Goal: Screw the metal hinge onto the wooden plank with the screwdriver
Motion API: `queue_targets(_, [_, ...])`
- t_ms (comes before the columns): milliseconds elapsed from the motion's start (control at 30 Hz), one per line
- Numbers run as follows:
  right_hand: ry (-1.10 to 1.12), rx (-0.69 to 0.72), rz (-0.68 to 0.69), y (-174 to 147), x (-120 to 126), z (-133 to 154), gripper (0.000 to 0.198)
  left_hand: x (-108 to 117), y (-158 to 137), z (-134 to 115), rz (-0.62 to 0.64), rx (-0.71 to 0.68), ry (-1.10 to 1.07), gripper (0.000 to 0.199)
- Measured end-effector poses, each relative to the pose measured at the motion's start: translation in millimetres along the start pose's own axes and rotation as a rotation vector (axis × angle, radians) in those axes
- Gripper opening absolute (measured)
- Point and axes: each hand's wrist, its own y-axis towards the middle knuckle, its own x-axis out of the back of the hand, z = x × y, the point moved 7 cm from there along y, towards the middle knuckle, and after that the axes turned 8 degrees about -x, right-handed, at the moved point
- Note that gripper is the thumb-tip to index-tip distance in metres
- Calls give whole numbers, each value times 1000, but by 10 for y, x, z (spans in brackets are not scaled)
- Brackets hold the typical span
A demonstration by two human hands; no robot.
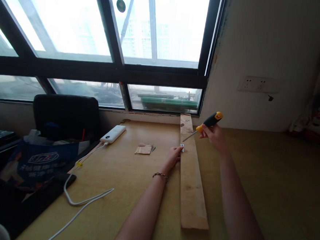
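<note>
The 2 bare forearms come in from the bottom edge, and between them the near end of a long wooden plank (pixel 192 180) lies flat on the table (pixel 267 186), running away toward the window.

At the far reach, the left hand (pixel 174 156) has its fingers (pixel 179 149) pinched lightly on a small metal bracket (pixel 181 147) at the plank's left edge — nearly closed, tips touching the part, a beaded bracelet at the wrist. The right hand (pixel 215 135) is curled tight around the black-and-yellow handle of a screwdriver (pixel 205 126), held above the plank; its shaft slants down and left, the tip hanging just short of the bracket and apart from it.

What could go wrong: the bracket is small and held only by fingertips, so a tip that lands off the screw head could skid onto those fingers or knock the part off the edge. The plank looks unclamped, so a sideways push might slide it.

Further out on the table lie a small piece of cardboard (pixel 144 149), a white power bank (pixel 113 133) with its white cable (pixel 75 198) looping toward the near edge, and a blue bag (pixel 38 161) beside a black chair (pixel 66 115).
</note>
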Motion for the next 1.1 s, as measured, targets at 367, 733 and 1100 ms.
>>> queue_targets(367, [-93,-71,-19,57,-138,-270,37,-4,10,18,-2,30,-25,17])
queue_targets(733, [-214,-36,-15,35,-171,-243,35,19,45,67,22,20,-8,17])
queue_targets(1100, [-297,41,-178,-14,-230,-110,40,-4,36,59,47,28,-11,15])
